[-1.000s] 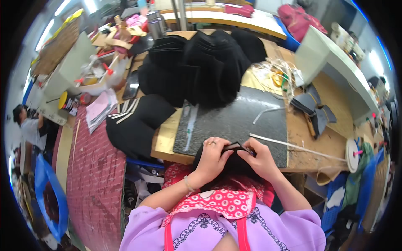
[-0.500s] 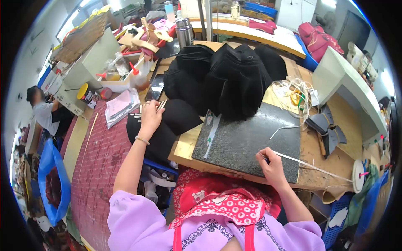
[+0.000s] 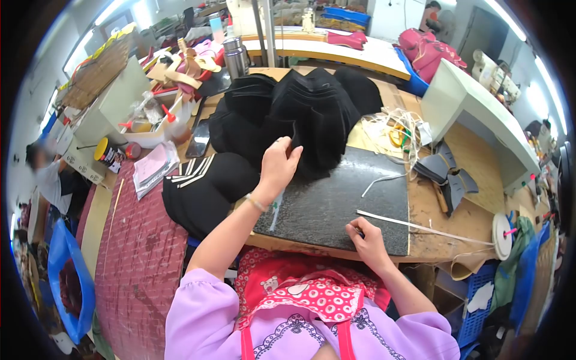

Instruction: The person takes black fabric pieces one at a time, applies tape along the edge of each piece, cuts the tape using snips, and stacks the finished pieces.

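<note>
Single view: head-worn wide-angle camera, set above the near side of the dark slab (image 3: 327, 204), facing forward and down. Close range: apron (image 3: 315, 297) at the slab's near side, tabletop (image 3: 426, 204) around it, steel flask (image 3: 236, 58) beyond it.

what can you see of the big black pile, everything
The big black pile holds matte, fabric-like pieces with curved outlines, overlapping in layers, many edges showing. It lies on the wooden table, its near end over the dark slab. The left hand is at its near side, seemingly pinching an edge.
</note>
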Demonstrator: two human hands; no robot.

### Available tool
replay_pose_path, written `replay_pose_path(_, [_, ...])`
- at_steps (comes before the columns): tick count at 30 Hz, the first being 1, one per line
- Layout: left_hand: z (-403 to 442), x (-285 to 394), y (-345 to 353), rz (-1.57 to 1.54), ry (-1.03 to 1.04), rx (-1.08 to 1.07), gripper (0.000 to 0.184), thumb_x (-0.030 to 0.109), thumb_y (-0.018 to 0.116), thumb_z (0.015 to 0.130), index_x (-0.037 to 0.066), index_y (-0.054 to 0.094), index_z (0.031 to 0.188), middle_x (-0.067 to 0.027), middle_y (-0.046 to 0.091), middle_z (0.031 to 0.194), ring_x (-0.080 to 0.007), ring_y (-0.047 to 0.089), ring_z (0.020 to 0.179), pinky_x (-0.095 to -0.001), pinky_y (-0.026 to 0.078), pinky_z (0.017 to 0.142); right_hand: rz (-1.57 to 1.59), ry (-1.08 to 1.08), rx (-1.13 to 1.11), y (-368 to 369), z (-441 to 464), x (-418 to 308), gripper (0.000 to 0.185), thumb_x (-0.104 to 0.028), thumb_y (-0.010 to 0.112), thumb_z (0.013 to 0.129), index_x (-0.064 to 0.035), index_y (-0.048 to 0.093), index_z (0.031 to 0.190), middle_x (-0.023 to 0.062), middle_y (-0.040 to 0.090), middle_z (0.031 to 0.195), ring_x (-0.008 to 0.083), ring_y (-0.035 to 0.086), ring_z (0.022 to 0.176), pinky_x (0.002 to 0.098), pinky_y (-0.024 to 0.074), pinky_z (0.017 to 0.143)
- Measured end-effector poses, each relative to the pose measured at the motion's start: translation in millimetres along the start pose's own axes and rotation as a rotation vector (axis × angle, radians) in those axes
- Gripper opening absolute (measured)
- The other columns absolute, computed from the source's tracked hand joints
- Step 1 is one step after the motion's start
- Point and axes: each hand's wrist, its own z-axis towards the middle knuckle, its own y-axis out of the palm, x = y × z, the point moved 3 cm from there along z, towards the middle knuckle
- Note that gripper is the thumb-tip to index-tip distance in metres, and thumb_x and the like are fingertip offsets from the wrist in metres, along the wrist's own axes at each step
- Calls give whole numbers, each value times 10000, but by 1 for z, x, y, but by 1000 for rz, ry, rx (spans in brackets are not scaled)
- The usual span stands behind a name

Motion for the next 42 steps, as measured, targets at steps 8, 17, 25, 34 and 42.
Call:
replay_pose_path(8, [-72,110,-48,-529,-185,-142,80,55,593,901,5,536,876,30,499,730,-6,459,635,-204,387,534,-22,-365,85,-30,-28,-67,702,-218,865,666,-57,519,1255,35,576,815,118,541,659,275,441,576])
replay_pose_path(17, [-128,137,-63,-1143,-722,-392,181,86,495,966,-38,539,1091,-53,595,1044,-79,573,912,-228,464,821,-68,-567,-5,-18,-39,-93,362,-78,725,776,-10,585,1103,45,578,723,161,577,594,279,459,555])
replay_pose_path(25, [-154,83,21,-22,377,-507,311,69,671,781,7,615,1080,-125,599,1131,-321,531,1064,-403,404,938,541,357,-179,-21,-21,13,138,-157,569,943,-36,613,992,16,600,772,121,581,704,262,457,645])
replay_pose_path(34, [-181,76,50,235,505,-436,565,248,692,798,67,521,1305,-162,466,1324,-318,423,1218,-421,349,1024,-564,-180,184,-57,20,43,140,25,607,713,-41,562,828,124,562,885,331,544,925,417,465,770])
replay_pose_path(42, [-197,64,43,307,472,-412,662,333,691,796,-25,477,1310,-188,468,1307,-336,413,1231,-426,355,976,-345,-328,94,-41,26,-18,135,39,630,746,-20,582,857,135,571,785,277,586,700,347,469,628])
